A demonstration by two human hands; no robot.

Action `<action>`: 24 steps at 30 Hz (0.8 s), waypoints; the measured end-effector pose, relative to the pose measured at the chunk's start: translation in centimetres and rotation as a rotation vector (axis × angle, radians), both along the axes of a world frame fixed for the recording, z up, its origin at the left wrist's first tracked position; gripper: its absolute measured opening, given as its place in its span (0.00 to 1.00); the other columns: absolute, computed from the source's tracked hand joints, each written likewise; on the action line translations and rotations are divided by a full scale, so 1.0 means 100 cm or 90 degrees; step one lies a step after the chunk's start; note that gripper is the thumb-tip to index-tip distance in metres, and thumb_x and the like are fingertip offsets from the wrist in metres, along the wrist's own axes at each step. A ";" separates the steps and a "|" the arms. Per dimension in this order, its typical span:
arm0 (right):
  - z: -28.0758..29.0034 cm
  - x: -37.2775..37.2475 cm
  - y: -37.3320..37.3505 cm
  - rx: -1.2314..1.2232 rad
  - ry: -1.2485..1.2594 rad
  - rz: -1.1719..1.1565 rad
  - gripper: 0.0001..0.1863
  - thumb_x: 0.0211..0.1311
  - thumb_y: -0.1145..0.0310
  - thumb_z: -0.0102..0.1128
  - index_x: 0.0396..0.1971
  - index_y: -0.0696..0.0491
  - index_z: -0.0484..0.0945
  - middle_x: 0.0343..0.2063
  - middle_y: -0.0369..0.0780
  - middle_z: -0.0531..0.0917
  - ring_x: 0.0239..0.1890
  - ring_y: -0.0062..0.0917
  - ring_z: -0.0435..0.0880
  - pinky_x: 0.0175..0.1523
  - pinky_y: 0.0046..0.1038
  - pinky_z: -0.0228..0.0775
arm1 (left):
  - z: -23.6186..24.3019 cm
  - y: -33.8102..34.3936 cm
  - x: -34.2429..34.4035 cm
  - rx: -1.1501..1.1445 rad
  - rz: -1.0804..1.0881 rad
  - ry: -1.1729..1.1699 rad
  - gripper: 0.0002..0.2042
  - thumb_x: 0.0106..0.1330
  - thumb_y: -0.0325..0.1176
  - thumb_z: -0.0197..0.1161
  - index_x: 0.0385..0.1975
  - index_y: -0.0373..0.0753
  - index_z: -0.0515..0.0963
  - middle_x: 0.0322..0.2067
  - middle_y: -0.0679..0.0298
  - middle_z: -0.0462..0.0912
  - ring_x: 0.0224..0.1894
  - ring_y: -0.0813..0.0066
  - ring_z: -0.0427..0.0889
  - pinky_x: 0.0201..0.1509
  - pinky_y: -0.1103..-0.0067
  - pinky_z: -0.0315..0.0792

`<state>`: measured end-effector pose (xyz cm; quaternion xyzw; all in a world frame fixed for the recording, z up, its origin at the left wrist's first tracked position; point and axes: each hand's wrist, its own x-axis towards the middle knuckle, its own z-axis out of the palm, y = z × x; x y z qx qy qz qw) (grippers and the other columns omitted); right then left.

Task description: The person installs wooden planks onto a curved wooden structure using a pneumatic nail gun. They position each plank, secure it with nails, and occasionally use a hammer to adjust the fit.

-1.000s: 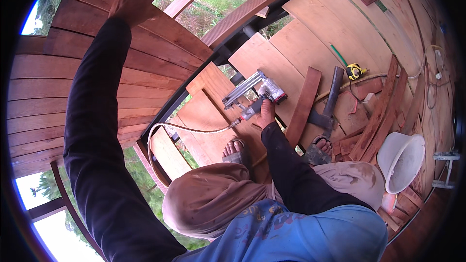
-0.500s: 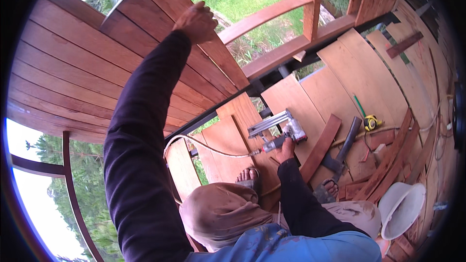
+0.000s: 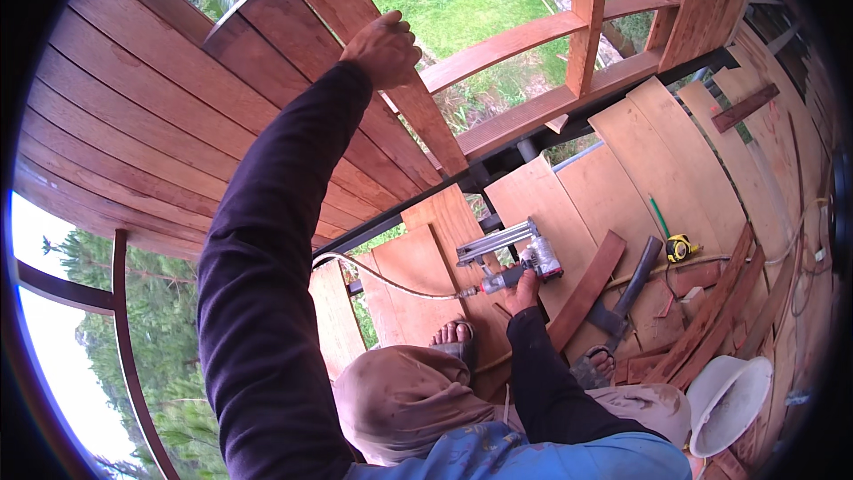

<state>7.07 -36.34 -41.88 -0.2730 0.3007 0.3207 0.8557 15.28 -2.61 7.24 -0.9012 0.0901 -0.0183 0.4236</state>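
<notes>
My left hand (image 3: 384, 49) reaches far forward, its fingers curled over the edge of a reddish-brown wooden plank (image 3: 430, 123). This plank is the outermost of the slatted wall (image 3: 160, 107), and a narrow gap shows between it and its neighbour. Lower down, my right hand (image 3: 524, 288) grips the handle of a pneumatic nail gun (image 3: 538, 258). Its silver magazine points left, away from the wall's planks. A pale air hose (image 3: 391, 286) runs from the tool's handle end toward the left.
A hammer (image 3: 629, 289), a yellow tape measure (image 3: 681, 249), a green pencil-like stick (image 3: 657, 212) and wood offcuts (image 3: 711, 302) lie on the board floor to the right. A white bucket (image 3: 730, 404) stands nearby. Gaps open between floorboards (image 3: 524, 196). Curved wooden rails (image 3: 506, 52) border the grass.
The outermost plank has shifted right with my left hand, and a gap has opened beside it. My right hand still holds the nail gun in about the same place. The view has shifted slightly.
</notes>
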 end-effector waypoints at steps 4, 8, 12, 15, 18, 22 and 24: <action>-0.007 0.000 0.002 -0.021 -0.015 0.004 0.10 0.67 0.64 0.59 0.39 0.54 0.72 0.33 0.38 0.77 0.36 0.30 0.82 0.49 0.40 0.84 | 0.002 -0.001 -0.003 0.006 0.002 -0.002 0.15 0.55 0.54 0.67 0.29 0.49 0.80 0.29 0.70 0.80 0.43 0.73 0.78 0.55 0.73 0.64; -0.008 -0.004 0.000 0.000 -0.021 -0.002 0.11 0.66 0.63 0.60 0.41 0.53 0.73 0.35 0.37 0.79 0.38 0.30 0.82 0.52 0.40 0.83 | 0.004 -0.003 -0.004 0.007 0.010 0.011 0.16 0.54 0.55 0.67 0.30 0.49 0.80 0.29 0.70 0.79 0.43 0.73 0.78 0.55 0.73 0.64; -0.014 -0.006 -0.003 0.009 -0.020 0.003 0.13 0.65 0.62 0.62 0.43 0.53 0.74 0.36 0.36 0.79 0.38 0.30 0.82 0.54 0.41 0.81 | 0.002 0.002 -0.004 -0.002 -0.008 0.001 0.16 0.54 0.55 0.67 0.29 0.50 0.80 0.29 0.70 0.79 0.43 0.73 0.78 0.54 0.73 0.65; -0.013 -0.006 -0.003 0.010 -0.026 0.008 0.14 0.65 0.61 0.63 0.43 0.53 0.74 0.36 0.36 0.80 0.39 0.30 0.82 0.55 0.41 0.81 | 0.001 0.000 -0.003 0.006 0.023 0.017 0.15 0.53 0.54 0.67 0.29 0.50 0.80 0.30 0.70 0.79 0.43 0.74 0.78 0.54 0.74 0.64; -0.013 -0.004 -0.005 0.026 -0.032 0.016 0.14 0.65 0.61 0.63 0.43 0.53 0.74 0.36 0.37 0.80 0.38 0.30 0.83 0.54 0.41 0.81 | 0.002 0.002 -0.003 0.004 0.021 0.005 0.15 0.54 0.55 0.67 0.30 0.51 0.81 0.30 0.70 0.80 0.44 0.74 0.77 0.55 0.74 0.64; 0.009 -0.011 0.000 0.008 -0.053 -0.008 0.13 0.64 0.61 0.63 0.42 0.53 0.74 0.36 0.37 0.79 0.38 0.28 0.82 0.53 0.40 0.82 | 0.005 0.003 -0.007 0.021 0.023 0.019 0.16 0.54 0.56 0.66 0.31 0.51 0.81 0.31 0.70 0.80 0.45 0.74 0.77 0.57 0.73 0.63; -0.003 -0.004 -0.002 0.023 -0.038 0.003 0.14 0.64 0.61 0.63 0.43 0.52 0.73 0.37 0.37 0.79 0.38 0.28 0.82 0.53 0.41 0.82 | 0.004 -0.003 -0.002 0.030 0.037 0.025 0.16 0.54 0.56 0.66 0.31 0.51 0.81 0.32 0.69 0.81 0.46 0.74 0.78 0.58 0.73 0.63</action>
